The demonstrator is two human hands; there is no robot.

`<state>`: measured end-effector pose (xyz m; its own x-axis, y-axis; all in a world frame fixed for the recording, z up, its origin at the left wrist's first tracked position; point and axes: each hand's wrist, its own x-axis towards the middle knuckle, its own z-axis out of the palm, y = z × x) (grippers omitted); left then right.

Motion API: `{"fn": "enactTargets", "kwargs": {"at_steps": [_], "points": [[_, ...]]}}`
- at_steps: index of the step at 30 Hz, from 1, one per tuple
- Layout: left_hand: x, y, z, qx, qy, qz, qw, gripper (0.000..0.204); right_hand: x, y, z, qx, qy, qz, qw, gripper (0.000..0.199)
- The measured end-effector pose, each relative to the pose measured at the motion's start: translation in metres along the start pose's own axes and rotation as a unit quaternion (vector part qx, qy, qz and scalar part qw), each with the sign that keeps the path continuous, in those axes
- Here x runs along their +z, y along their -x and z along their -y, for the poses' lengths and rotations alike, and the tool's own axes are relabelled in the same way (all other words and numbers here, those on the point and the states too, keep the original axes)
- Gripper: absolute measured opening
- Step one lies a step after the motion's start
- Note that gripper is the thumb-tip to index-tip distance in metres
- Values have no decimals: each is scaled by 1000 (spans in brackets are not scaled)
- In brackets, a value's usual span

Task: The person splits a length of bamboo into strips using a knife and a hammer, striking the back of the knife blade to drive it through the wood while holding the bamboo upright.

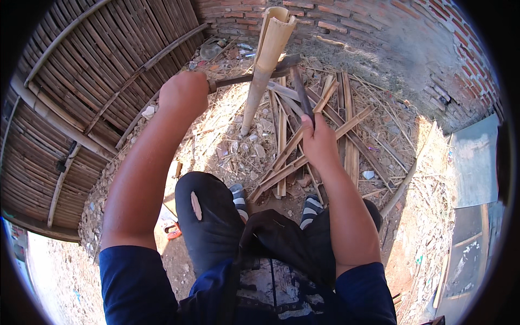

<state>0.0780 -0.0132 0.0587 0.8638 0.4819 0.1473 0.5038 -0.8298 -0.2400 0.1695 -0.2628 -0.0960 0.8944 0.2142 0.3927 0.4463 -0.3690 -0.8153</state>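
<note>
My left hand (185,95) is closed around the handle of a long dark machete (230,81). Its blade runs rightward across a pale bamboo pole (264,67), which stands slightly tilted with its lower end on the ground. The pole's top is split open, and part of the blade is hidden by its wall. In my right hand (322,141) is a dark bar-like tool (300,89), held with its far end at the blade's outer end. Whether the two touch, I cannot tell.
Split bamboo strips (346,130) lie in a crossed heap beyond my feet. A woven bamboo wall (103,65) rises at left, a brick wall (346,24) at the back. An orange-handled tool (173,232) lies by my left knee. Straw and rubble cover the ground.
</note>
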Motion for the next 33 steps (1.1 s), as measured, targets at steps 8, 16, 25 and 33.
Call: {"fn": "enactTargets", "kwargs": {"at_steps": [8, 16, 25, 33], "points": [[20, -1, 11, -6, 14, 4, 1000, 21, -10, -6, 6, -1, -120, -30, 992, 44], [19, -3, 8, 6, -8, 2, 1000, 21, 16, 0, -15, 52, 58, 90, 993, 47], [21, -1, 22, -22, -3, 12, 1000, 21, -6, -1, 9, -7, -159, -72, 985, 39], [21, -1, 26, -20, -16, 13, 1000, 24, 20, -1, -15, 31, 44, 127, 990, 47]]}}
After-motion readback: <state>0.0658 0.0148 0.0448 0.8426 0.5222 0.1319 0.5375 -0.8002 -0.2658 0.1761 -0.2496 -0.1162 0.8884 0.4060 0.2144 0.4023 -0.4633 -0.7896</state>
